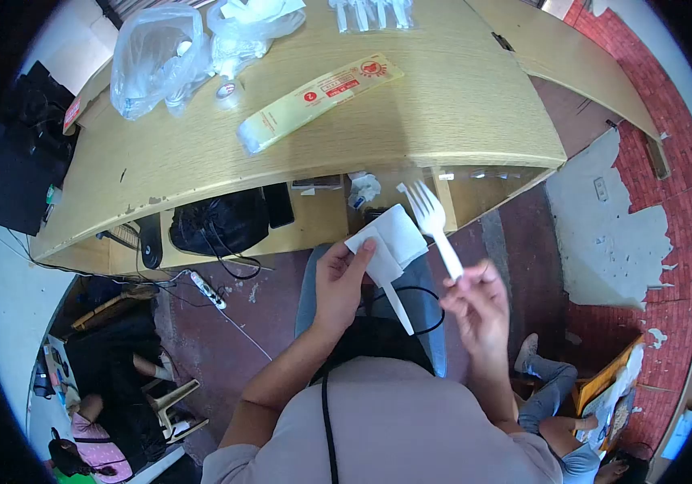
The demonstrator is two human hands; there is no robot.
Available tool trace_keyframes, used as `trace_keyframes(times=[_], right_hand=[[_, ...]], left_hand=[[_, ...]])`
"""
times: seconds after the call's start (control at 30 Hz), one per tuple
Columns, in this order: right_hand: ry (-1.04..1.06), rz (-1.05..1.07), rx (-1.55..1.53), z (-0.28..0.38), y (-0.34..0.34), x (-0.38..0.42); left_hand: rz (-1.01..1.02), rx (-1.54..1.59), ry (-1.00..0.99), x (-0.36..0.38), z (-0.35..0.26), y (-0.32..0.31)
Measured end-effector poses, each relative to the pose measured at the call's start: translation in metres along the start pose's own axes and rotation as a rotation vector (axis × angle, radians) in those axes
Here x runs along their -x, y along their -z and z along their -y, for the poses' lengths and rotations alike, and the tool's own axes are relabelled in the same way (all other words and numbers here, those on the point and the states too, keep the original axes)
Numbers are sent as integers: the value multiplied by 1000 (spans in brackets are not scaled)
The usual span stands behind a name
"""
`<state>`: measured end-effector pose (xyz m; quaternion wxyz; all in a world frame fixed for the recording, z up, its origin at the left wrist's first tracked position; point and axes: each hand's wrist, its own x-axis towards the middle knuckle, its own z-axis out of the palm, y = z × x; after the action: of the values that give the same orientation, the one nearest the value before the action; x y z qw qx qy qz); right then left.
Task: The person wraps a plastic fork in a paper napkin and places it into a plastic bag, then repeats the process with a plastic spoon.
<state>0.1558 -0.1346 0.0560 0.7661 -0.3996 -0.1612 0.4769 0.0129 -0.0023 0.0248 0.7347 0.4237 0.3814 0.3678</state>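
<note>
My left hand pinches a folded white paper napkin between thumb and fingers, in front of the table edge. A white plastic handle sticks out below the napkin; its other end is hidden, so its kind cannot be told. To the right, my right hand is closed on the handle end of a white plastic fork, tines pointing up and away from me. The fork's head is close beside the napkin's right edge.
On the wooden table lie a long yellow packet, clear plastic bags, a tape roll and a pack of white plastic cutlery. The shelf below holds a black bag. Two people sit behind, at lower left and lower right.
</note>
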Motion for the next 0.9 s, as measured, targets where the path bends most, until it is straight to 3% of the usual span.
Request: trace_keyframes(times=[0.13, 0.3, 0.4, 0.47, 0.57, 0.73, 0.9], right_hand=[[-74, 163, 6, -17, 13, 7], [-221, 203, -6, -20, 7, 6], [-142, 126, 134, -25, 0, 6], [82, -48, 586, -31, -8, 8], [228, -81, 819, -42, -7, 8], [99, -165, 740, -55, -4, 16], [172, -96, 806, -52, -8, 13]], left_hand=[[16, 33, 29, -5, 5, -3], [-6, 65, 25, -6, 5, 0], [-10, 49, 28, -4, -2, -1], [-27, 53, 26, -6, 0, 0], [-30, 82, 28, -6, 0, 0], [-16, 83, 39, -8, 10, 6], [-51, 86, 33, -6, 8, 3]])
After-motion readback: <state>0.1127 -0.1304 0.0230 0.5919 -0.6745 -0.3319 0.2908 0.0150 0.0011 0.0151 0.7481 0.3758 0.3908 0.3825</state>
